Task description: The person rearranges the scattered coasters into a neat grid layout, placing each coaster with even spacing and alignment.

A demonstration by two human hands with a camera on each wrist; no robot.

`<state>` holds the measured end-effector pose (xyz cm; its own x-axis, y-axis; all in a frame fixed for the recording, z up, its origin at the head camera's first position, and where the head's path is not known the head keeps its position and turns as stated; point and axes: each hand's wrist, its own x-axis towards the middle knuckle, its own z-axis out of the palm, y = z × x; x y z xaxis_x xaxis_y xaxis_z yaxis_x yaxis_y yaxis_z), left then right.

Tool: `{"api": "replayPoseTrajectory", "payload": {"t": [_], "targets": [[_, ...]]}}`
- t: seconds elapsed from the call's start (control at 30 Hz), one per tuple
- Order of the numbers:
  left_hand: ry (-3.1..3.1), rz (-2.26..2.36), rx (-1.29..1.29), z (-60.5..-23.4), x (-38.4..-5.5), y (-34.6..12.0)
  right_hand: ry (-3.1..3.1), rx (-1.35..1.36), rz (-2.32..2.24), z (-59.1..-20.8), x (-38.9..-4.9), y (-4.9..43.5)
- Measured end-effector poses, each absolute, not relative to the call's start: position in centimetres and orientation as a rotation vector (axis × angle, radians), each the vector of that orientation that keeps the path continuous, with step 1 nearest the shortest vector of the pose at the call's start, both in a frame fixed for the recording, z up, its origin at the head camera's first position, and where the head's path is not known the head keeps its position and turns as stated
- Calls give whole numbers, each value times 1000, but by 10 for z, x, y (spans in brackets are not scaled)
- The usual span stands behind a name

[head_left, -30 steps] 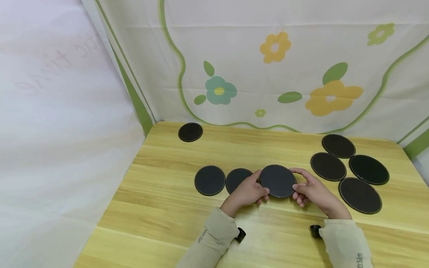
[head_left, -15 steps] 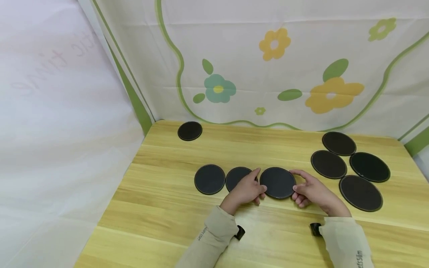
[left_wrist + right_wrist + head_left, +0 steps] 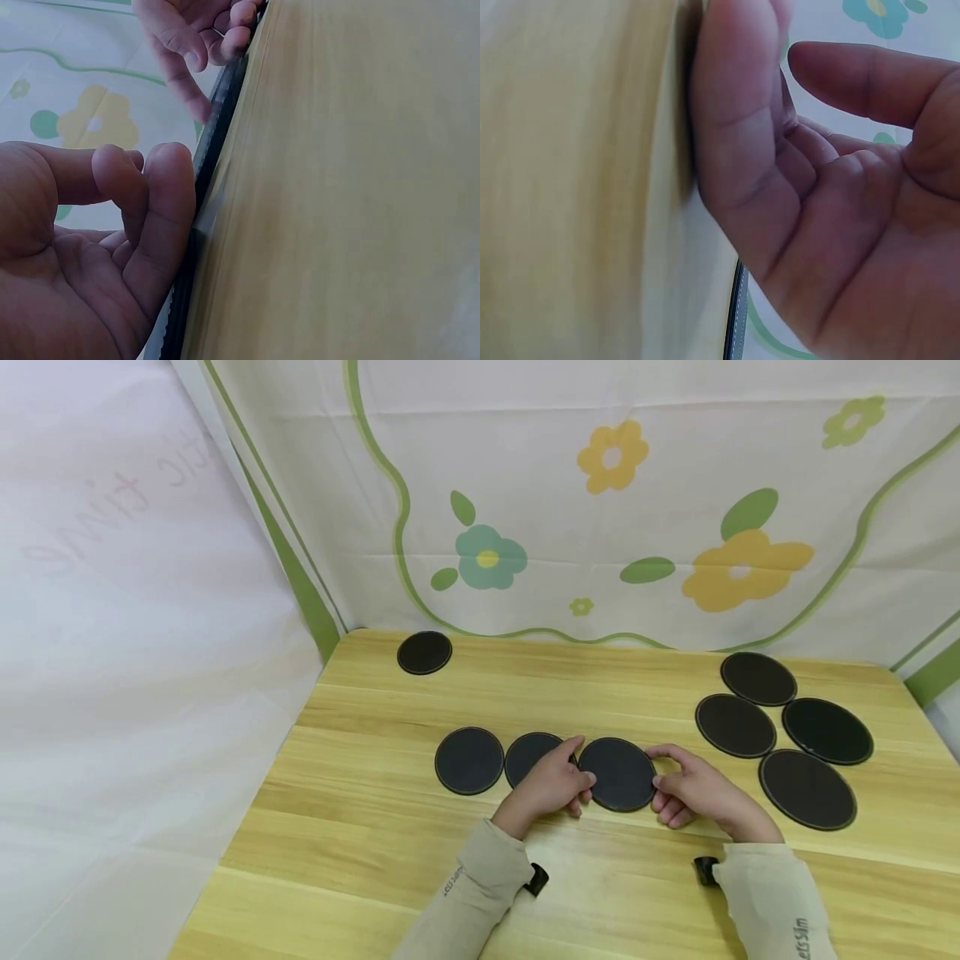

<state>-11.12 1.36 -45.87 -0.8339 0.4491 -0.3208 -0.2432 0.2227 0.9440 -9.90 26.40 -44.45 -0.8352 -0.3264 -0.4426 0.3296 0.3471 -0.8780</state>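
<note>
L hand (image 3: 550, 783) & R hand (image 3: 692, 789) flanked a black disc (image 3: 617, 774) flat on the wood table (image 3: 360, 860), thumbs & index fingers spread at opp. edges, neither gripping; 2nd disc (image 3: 528, 755) lay just left, partly covered.

Head camera above, facing forward-down; wrist cameras close to fingers (image 3: 166, 206) (all share tabletop (image 3: 337, 843)).

sleeves (image 3: 776, 893): "Lets Slim" | white sheet (image 3: 142, 668): faint mirrored "tic time"

Free tabletop (image 3: 600, 689) between row of discs (image 3: 527, 753) and flowered cloth (image 3: 540, 477), lone disc (image 3: 424, 652) leftward, disc cluster (image 3: 813, 729) rightward as obstacles
</note>
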Motion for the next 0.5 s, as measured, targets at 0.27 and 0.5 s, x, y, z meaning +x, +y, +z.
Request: {"api": "replayPoseTrajectory", "payload": {"t": [0.27,0.5], "targets": [[1961,1665,197,-461,-112,13,2075,6,-1509,-444,-99,263],[1981,1656,202,-460,-111,14,2089,7,-1499,-443,-98,263]]}}
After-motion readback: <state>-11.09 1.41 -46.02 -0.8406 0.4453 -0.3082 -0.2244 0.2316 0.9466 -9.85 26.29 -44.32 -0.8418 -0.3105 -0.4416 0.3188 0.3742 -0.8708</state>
